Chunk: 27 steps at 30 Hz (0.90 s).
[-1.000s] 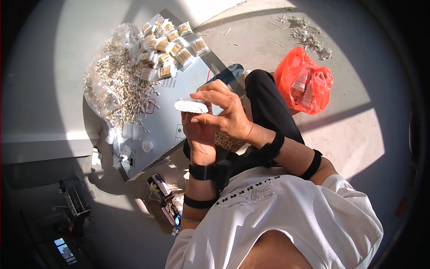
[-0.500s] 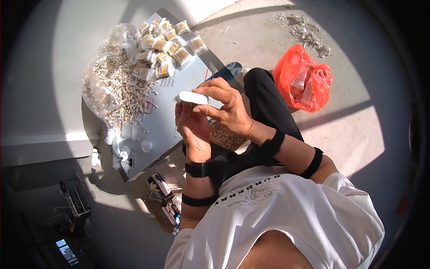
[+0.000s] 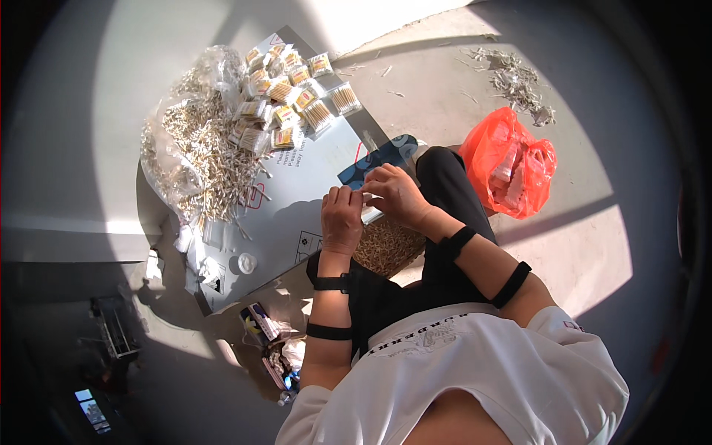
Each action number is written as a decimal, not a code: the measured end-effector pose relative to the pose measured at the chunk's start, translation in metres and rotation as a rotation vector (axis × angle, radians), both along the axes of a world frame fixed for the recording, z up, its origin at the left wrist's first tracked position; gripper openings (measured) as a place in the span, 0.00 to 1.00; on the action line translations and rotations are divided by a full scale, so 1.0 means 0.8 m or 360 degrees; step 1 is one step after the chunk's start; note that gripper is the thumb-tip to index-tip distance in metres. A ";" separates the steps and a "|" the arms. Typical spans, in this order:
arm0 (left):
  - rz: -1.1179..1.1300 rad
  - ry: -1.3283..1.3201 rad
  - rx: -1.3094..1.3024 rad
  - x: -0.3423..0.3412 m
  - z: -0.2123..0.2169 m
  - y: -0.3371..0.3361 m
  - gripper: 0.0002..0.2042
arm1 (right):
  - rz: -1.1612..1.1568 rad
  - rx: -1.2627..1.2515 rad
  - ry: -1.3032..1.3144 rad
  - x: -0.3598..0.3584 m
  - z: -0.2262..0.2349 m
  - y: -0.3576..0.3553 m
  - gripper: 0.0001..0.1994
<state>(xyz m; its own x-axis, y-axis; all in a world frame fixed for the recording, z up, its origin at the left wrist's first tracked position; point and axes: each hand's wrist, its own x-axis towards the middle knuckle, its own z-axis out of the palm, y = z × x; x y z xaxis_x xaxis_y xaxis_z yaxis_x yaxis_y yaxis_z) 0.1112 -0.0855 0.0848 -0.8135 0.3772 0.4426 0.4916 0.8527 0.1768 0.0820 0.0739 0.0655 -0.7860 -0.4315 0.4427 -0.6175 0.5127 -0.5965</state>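
My left hand [image 3: 343, 222] and my right hand [image 3: 398, 196] meet above the table's near right edge, fingertips pinched together. Between them is a small pack of cotton swabs [image 3: 370, 213], mostly hidden by the fingers; only a pale, clear edge shows below them. Beyond the hands lies a blue patterned flat piece [image 3: 400, 148]. On the grey table [image 3: 297, 208], a large heap of loose cotton swabs [image 3: 211, 163] spills from a clear plastic bag [image 3: 159, 133]. Several filled packs of swabs [image 3: 304, 96] with yellow labels are piled beside it.
Under my hands stands a container of brown-looking swabs [image 3: 389, 248]. A red plastic bag [image 3: 512, 163] with clear wrappers sits right of my knee. White scraps [image 3: 519, 81] lie on the far floor. A small round white lid [image 3: 247, 262] is near the table's left corner, boxes [image 3: 259, 322] below.
Both hands have come down and nearer to me, with the fingertips now together. The pack's row of white cotton tips, in plain sight before, is now covered. The view has shifted slightly.
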 end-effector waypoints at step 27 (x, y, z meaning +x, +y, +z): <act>0.0058 -0.0238 0.0420 -0.005 -0.014 -0.029 0.05 | 0.0271 0.0243 0.0100 -0.024 -0.007 -0.024 0.05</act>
